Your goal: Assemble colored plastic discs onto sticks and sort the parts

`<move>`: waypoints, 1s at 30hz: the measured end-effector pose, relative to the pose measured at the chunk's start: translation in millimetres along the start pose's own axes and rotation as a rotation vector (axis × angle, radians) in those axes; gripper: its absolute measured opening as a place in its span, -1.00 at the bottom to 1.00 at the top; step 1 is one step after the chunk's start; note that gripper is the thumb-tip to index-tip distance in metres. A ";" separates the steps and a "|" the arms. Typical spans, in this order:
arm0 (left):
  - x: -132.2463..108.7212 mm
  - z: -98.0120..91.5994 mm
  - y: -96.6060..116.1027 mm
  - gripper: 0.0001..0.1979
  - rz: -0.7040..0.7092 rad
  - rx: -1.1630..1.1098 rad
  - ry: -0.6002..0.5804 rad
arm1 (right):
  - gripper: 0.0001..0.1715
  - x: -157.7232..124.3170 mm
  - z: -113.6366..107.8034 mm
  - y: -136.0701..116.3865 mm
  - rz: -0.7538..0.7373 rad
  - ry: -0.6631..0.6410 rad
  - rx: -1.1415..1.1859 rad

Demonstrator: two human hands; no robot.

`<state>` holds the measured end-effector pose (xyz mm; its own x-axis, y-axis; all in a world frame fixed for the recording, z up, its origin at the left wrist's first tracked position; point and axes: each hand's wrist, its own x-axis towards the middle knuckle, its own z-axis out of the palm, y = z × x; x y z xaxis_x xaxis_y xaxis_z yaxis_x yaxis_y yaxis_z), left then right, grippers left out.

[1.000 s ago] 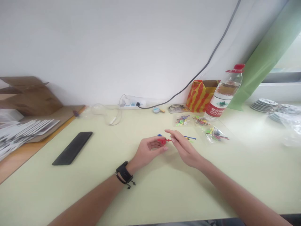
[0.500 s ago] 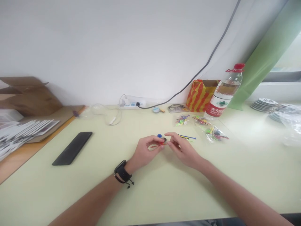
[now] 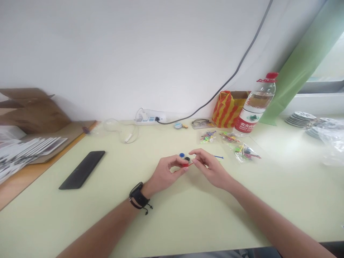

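– Pale wall (image 3: 107,61) across the top, light green table (image 3: 107,222) beneath, in the head view. Now for the middle of the frame?

– Just below centre, with a black watch strap (image 3: 139,196) at the wrist: left hand (image 3: 168,172). Closed in a pinch, thumb and fingers gripping a red piece (image 3: 185,165).

– And just right of that?

– Bent inward, with index fingertip apart from thumb: right hand (image 3: 211,171). Between the two hands, a thin red stick (image 3: 191,164), close by the right thumb. No telling whether gripped on that side, nor whether joined to the red piece.

– Just beyond the fingers?

– Side by side, a blue round piece (image 3: 182,155) and a black round piece (image 3: 187,159). Poking out right of the knuckles, a blue stick (image 3: 219,157).

– Farther right?

– Clear bags of coloured parts (image 3: 244,152), then, behind, a striped paper bag (image 3: 227,111) beside a red-capped bottle (image 3: 248,116).

– Left of the frame?

– Lying flat, a black slab (image 3: 82,170); near the left edge, a cardboard box (image 3: 40,107) and white cards (image 3: 32,152).
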<state>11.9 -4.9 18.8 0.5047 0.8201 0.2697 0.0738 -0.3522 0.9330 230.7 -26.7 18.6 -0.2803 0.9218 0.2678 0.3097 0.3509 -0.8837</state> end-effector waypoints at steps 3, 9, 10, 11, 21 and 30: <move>0.6 -0.9 3.1 -0.80 -0.034 -0.130 -0.071 | -0.67 1.1 -0.9 2.6 0.000 0.004 0.045; 4.8 -3.1 -0.4 -0.70 -0.117 -0.257 -0.004 | -0.63 2.3 -5.7 0.9 -0.048 0.200 -0.005; 5.5 -3.3 -1.4 -0.69 -0.134 -0.274 0.015 | -0.68 1.9 -7.5 -0.5 -0.069 0.209 -0.044; 6.1 -3.5 -2.1 -0.68 -0.149 -0.287 0.027 | -0.72 1.3 -9.1 -2.0 -0.082 0.185 -0.074; 6.7 -5.7 0.2 -0.68 -0.173 -0.322 0.078 | -0.44 -6.1 3.6 0.7 -0.095 0.097 0.079; 7.3 -6.5 -1.6 -0.70 -0.171 -0.288 0.111 | -0.42 -0.6 -8.4 -3.7 0.040 0.008 0.136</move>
<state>9.9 4.6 20.8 0.4078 0.9060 0.1135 -0.1049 -0.0770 0.9915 237.4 -27.1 25.0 -0.2629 0.9362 0.2334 0.1941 0.2883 -0.9377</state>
